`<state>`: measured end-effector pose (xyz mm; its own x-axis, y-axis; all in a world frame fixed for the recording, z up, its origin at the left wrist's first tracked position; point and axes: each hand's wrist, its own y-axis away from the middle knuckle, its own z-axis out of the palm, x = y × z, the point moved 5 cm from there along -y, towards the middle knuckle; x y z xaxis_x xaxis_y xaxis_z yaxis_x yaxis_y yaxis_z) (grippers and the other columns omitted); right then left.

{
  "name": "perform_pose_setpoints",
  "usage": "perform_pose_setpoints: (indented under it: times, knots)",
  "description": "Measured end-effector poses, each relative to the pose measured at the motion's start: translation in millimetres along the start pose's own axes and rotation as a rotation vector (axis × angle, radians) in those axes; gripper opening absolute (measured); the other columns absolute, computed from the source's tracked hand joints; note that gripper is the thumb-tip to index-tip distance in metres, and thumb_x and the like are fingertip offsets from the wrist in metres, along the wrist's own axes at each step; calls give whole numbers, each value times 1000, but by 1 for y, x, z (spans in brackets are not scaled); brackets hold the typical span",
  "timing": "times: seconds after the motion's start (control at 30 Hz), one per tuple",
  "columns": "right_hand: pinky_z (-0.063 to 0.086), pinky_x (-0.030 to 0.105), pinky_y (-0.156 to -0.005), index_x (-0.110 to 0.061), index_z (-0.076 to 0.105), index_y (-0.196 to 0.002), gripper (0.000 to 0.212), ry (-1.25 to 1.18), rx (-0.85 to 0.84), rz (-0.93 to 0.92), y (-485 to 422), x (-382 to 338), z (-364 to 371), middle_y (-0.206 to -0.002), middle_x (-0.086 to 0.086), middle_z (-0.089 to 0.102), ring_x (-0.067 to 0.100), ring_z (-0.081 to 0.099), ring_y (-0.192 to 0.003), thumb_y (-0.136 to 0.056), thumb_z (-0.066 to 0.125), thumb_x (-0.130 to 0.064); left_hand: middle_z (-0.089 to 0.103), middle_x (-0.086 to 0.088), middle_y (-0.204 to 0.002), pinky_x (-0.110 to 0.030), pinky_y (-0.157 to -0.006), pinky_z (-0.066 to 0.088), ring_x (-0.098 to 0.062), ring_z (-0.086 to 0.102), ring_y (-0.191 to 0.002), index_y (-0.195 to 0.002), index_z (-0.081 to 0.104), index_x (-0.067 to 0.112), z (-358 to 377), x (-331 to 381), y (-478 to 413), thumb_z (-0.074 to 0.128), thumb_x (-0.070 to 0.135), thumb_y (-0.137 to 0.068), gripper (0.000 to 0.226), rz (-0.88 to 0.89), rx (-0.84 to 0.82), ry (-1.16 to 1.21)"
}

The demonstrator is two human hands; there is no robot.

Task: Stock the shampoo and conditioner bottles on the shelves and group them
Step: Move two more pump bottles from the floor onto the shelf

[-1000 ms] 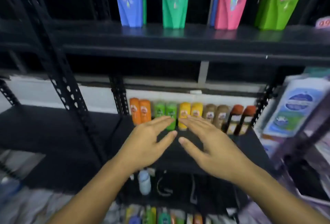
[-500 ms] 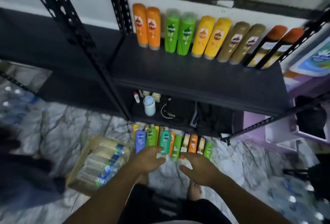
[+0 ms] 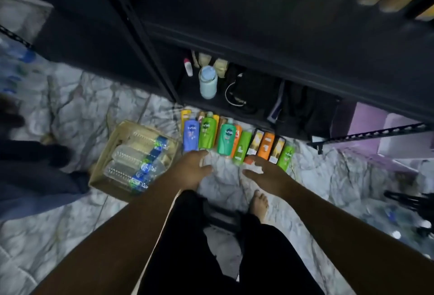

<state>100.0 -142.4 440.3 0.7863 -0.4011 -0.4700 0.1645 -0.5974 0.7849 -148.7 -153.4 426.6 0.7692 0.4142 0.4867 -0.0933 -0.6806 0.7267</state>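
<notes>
marble floor (image 3: 352, 177), black shelf (image 3: 258, 24) beyond | bottles (image 3: 226, 139) rowed on floor just ahead of fingertips | left hand (image 3: 190, 170), right hand (image 3: 265, 173): spread wide, empty

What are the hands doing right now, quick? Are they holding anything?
Left hand: open, holding nothing.
Right hand: open, holding nothing.
</notes>
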Motion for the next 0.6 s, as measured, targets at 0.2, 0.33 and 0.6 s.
perform_pose_setpoints:
  times: [0.2,0.33,0.6]
  knots:
    - [39,23,-89,-33,41,-153,62,46,-7,79,-116,31,34,-154,0,46,22,52,-134,-96,62,-48,49,-14,-151,-37,-107,44,-30,51,-135,-152,46,18,31,-63,-114,63,41,-98,61,-61,-6,-36]
    - [46,21,-78,-43,37,-152,74,70,-77,60,-222,61,74,-150,-3,48,17,62,-110,-87,71,-55,51,-19,-149,-39,-108,43,-36,50,-136,-152,46,15,60,-110,-219,63,45,-98,64,-69,20,-90]
    - [49,27,-76,-31,35,-155,83,3,139,96,-438,115,109,-141,11,56,28,64,-112,-85,73,-56,55,-24,-139,-48,-102,49,-43,55,-128,-150,42,11,101,-172,-409,64,54,-92,76,-25,111,-150]
